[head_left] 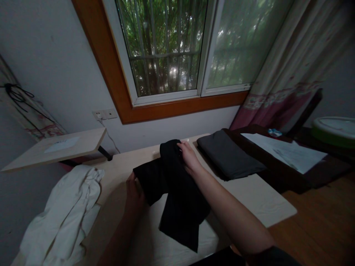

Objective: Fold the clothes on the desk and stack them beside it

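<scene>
A pair of black trousers [184, 192], as far as the bunched shape lets me tell, hangs between my hands over the pale wooden table [119, 192]. My left hand [135, 190] is closed on the end that sticks out to the left; its fingers are partly hidden behind the fabric. Higher up, my right hand [188, 154] pinches the upper edge, thumb and fingers pressed together. One part of the cloth droops toward me and ends in a pointed corner. Right of my right hand lies a folded dark grey garment [229, 153] on the table.
Crumpled white cloth [65, 210] lies at the table's left. Behind it stands a small raised shelf [85, 144] bearing a paper sheet. A dark bench [291, 177] with papers [285, 151] is on the right. The window [166, 51] and wall close off the far side.
</scene>
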Motion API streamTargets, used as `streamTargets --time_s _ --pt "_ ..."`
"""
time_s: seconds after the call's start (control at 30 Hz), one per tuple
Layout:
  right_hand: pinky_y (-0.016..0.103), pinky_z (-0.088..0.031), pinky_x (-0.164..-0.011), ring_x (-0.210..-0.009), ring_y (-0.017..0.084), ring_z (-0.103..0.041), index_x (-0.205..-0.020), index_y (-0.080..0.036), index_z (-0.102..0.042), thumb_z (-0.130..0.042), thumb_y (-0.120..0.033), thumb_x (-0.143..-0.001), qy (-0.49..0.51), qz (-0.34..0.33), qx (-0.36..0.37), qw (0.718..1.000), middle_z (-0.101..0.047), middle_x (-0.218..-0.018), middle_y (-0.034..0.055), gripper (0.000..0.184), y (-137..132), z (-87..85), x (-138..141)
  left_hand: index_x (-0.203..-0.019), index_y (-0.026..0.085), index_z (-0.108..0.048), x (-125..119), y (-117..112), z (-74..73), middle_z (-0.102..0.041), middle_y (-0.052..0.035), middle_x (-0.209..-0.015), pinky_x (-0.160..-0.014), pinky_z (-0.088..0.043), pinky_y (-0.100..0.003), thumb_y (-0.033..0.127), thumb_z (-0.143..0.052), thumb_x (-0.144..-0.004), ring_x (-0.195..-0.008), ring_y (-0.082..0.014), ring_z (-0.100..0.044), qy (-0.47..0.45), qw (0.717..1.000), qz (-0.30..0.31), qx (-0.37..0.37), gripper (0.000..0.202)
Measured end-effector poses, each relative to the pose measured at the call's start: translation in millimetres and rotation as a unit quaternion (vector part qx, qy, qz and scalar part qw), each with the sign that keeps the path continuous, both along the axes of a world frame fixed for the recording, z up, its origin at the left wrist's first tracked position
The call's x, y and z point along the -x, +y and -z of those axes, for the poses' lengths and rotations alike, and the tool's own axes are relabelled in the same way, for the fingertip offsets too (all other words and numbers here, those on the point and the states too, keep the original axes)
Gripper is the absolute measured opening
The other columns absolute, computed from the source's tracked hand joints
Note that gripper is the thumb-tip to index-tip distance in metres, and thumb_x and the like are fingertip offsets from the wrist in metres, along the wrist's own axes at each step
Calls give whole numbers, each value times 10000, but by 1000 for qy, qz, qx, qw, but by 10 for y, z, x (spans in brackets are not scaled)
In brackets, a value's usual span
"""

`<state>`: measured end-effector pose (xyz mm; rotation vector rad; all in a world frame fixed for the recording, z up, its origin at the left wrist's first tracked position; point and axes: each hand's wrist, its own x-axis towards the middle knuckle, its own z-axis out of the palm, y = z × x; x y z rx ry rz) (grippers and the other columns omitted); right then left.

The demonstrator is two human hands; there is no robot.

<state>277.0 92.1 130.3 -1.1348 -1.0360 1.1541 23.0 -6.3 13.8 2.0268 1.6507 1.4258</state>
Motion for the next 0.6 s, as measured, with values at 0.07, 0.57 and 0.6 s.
streamTargets --time_s 0.07,0.57,0.6 --pt "408 -481 -948 -1053 233 -608 -1284 -223 -503 -541 -467 -875 -66 -107 -3 992 -644 -1157 78 478 -64 268 37 -1545 231 -242 -10 -20 19 -386 -190 -1478 -1038 -501 -536 298 -531 -944 -1307 -296 -508 -34 999 -14 -6 670" --pt "310 -476 -863 -952 212 -652 -1081 -202 -695 -690 -210 -748 -272 -316 -74 906 -716 -1008 23 333 -547 676 277 -1598 300 -64 -199 -194 -97 -179 -203 -1646 -1148 -327 -664 437 -779 -783 -1496 -408 -251 137 975 175 29 1092" --pt "308 -480 -854 -935 204 -652 -1062 -196 -689 -694 -234 -760 -196 -332 -62 921 -713 -984 14 305 -589 665 322 -1598 293 -14 -205 -203 -107 -155 -213 -1650 -1144 -335 -664 457 -809 -744 -1495 -417 -250 105 979 173 30 1178"
